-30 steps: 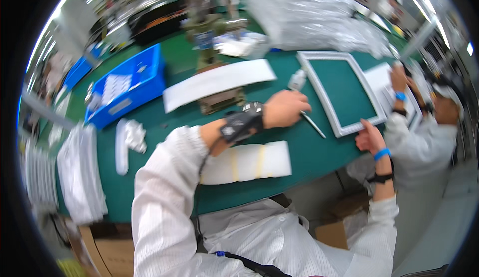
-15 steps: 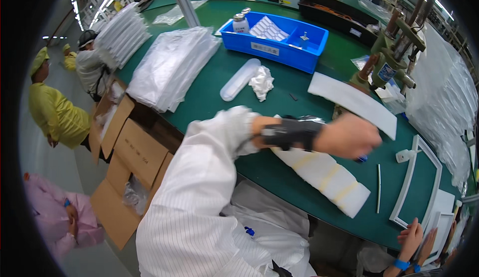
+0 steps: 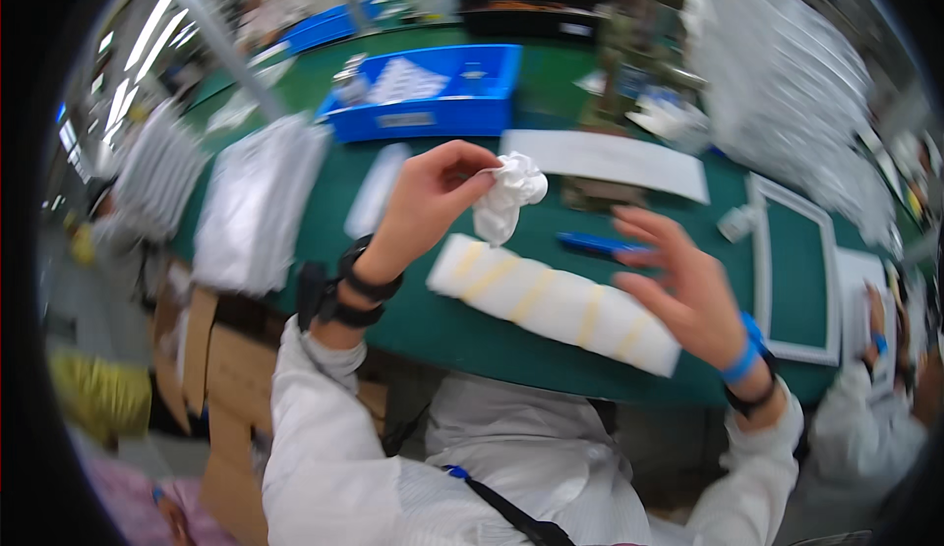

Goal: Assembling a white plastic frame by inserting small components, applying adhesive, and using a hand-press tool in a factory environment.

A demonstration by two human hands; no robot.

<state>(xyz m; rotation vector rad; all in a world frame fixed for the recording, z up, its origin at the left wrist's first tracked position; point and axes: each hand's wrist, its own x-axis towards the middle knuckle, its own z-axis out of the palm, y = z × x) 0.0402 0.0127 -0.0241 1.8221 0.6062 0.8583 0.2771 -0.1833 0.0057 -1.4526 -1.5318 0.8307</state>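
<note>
Pinched between the thumb and fingers of my left hand (image 3: 423, 202) is a crumpled white cloth (image 3: 511, 192), held up over the green table. My right hand (image 3: 678, 281) is open and holds nothing, its fingers spread above the right part of a long white foam pad (image 3: 551, 300) with yellow stripes. Just left of those fingers lies a blue pen-like tool (image 3: 595, 243) on the table. A flat white foam strip (image 3: 610, 161) lies beyond it, at the base of a press (image 3: 639, 55). The long clear plastic case (image 3: 377, 192) lies left of my left hand.
A blue divided tray (image 3: 423, 120) with bottles stands at the back. Stacked clear-plastic-wrapped sheets (image 3: 256, 202) are on the left, above open cardboard boxes (image 3: 231, 359). At right are a small white bottle (image 3: 736, 222), a white frame (image 3: 821, 281) and a co-worker's hand (image 3: 873, 310).
The crumpled cloth, lying on the table before, is now in my left hand. The arm stretched across to the right has drawn back, my right hand has come into view, and the view has shifted.
</note>
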